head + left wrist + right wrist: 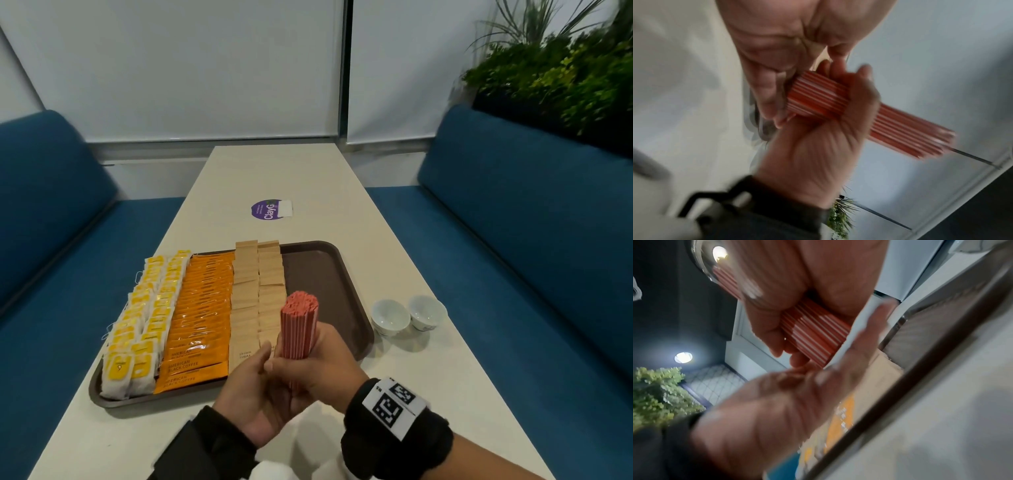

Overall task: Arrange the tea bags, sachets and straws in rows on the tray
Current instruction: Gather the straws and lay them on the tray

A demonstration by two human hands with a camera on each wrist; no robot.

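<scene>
A bundle of red-and-white straws (299, 325) stands upright above the near right part of the brown tray (318, 281). My right hand (318, 363) grips the bundle around its lower half. My left hand (260, 394) lies flat against the bundle's left side and bottom end, fingers straight. The tray holds rows of yellow tea bags (144, 325), orange coffee sachets (202, 308) and tan sugar sachets (257, 291); its right strip is bare. The wrist views are blurred: the straws (910, 134) stick out past my right hand (818, 146), and my left hand (787, 402) shows an open palm beside the straws (813, 331).
Two small white cups (407, 315) stand on the table to the right of the tray. A purple round sticker (270, 209) lies on the tabletop further back. Blue benches (513, 240) flank the table, and plants (565, 68) sit behind the right one.
</scene>
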